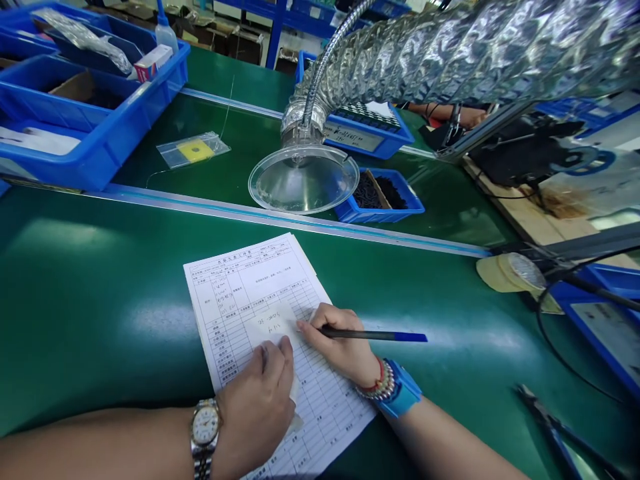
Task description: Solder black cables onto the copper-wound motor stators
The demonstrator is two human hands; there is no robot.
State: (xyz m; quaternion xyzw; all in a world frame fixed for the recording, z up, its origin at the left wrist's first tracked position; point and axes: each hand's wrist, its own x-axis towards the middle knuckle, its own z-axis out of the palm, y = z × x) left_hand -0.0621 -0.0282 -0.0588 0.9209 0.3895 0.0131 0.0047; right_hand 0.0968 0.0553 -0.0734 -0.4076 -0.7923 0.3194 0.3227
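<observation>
A black pen with a blue end [375, 334] is gripped in my right hand [345, 343], its tip hidden behind my fingers. A small white paper slip [271, 323] with a few handwritten marks lies on a printed form [275, 273]. My left hand [263, 400] is closed, with curled fingers pressing on the lower part of the slip. Part of a pale strip shows beneath that hand, its shape mostly covered. The form lies tilted on the green table [110, 287], over at least one more sheet.
Beyond the form hangs a clear fume hood [304, 183] on a foil duct [425, 60]. Behind it stands a blue bin of black parts [380, 215]. Blue trays [100, 147] fill the left back. Pliers [550, 427] and a yellowish tape roll [510, 271] lie at right.
</observation>
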